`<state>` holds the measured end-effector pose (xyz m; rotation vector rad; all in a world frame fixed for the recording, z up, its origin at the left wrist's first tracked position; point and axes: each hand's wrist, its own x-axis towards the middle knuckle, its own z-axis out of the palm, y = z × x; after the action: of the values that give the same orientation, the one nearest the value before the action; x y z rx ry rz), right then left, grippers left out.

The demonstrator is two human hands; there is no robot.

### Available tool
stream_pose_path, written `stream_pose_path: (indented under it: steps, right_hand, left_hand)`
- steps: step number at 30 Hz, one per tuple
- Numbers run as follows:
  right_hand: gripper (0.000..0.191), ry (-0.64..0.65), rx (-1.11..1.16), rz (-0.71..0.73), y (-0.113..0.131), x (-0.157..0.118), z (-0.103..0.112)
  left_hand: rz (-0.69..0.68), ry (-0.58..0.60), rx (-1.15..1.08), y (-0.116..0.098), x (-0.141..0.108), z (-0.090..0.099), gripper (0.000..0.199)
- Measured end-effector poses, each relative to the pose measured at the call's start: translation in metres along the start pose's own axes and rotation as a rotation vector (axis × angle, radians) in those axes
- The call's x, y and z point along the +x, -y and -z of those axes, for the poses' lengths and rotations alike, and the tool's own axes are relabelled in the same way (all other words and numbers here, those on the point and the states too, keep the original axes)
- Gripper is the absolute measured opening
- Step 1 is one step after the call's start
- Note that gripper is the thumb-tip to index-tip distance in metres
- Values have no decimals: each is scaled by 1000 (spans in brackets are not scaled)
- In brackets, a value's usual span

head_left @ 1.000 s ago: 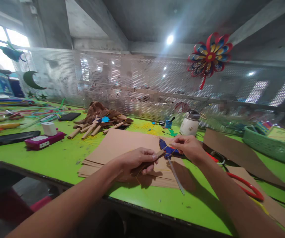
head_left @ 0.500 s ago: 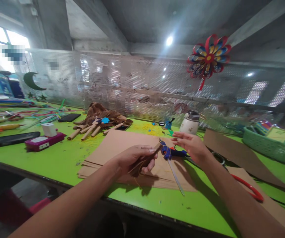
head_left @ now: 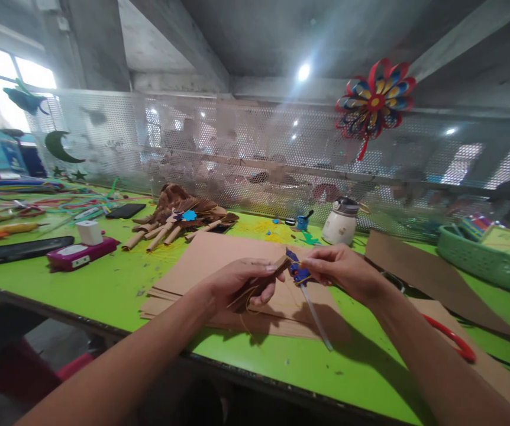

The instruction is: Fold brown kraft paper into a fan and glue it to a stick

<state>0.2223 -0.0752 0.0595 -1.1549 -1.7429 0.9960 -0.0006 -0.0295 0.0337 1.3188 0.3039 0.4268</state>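
My left hand (head_left: pixel 252 281) is closed around a folded piece of brown paper (head_left: pixel 277 272), from which thin yellow string (head_left: pixel 249 303) hangs in loose loops. Just to the right, my right hand (head_left: pixel 341 269) pinches thumb and fingers together on a strand of that string, near the paper's upper end. Behind the fingertips lies a blue glue gun (head_left: pixel 298 273), partly hidden by my right hand. Its pale glue stick (head_left: pixel 317 319) points toward the table's front edge. Under both hands is a stack of brown paper sheets (head_left: pixel 219 251).
On the green table (head_left: pixel 117 302), rolled brown paper pieces (head_left: pixel 161 231) lie at the back left. A purple power strip (head_left: pixel 80 254) and a black phone (head_left: pixel 125 210) are leftward. A white jug (head_left: pixel 339 225), a green basket (head_left: pixel 481 254) and red-handled scissors (head_left: pixel 452 340) stand or lie rightward.
My right hand has come down and left from an open, raised pose, and its fingers have closed on the string. My left hand keeps its hold with little movement.
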Motion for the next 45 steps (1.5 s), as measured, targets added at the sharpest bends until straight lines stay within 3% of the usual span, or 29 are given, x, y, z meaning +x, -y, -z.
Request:
stream_pose_path:
  steps: [3, 6, 9, 22, 34, 37, 39, 43, 45]
  right_hand:
    - [28, -71, -270, 89, 0, 1, 1]
    - [26, -190, -575, 279, 0, 3, -1]
    - [23, -252, -746, 393, -1, 4, -4]
    - [28, -370, -1148, 469, -12, 10, -13]
    - [28, -340, -1134, 481, -17, 13, -13]
    - [27, -354, -1029, 433, -15, 14, -14]
    - [25, -280, -871, 351, -10, 12, -10]
    - [28, 69, -434, 104, -2, 0, 13]
    - [28, 117, -224, 39, 0, -5, 25]
  left_hand:
    - [13, -2, 5, 3, 1, 0, 24]
    - [19, -30, -2, 6, 2, -1, 22]
    - [3, -35, -3, 8, 4, -1, 21]
    - [6, -19, -88, 15, 8, 7, 15]
    - [27, -38, -104, 13, 7, 1, 12]
    - [46, -36, -100, 12, 6, 3, 14]
    - [52, -49, -111, 11, 5, 7, 17]
    - [97, -54, -139, 9, 2, 9, 17]
    - [123, -60, -176, 7, 1, 6, 17]
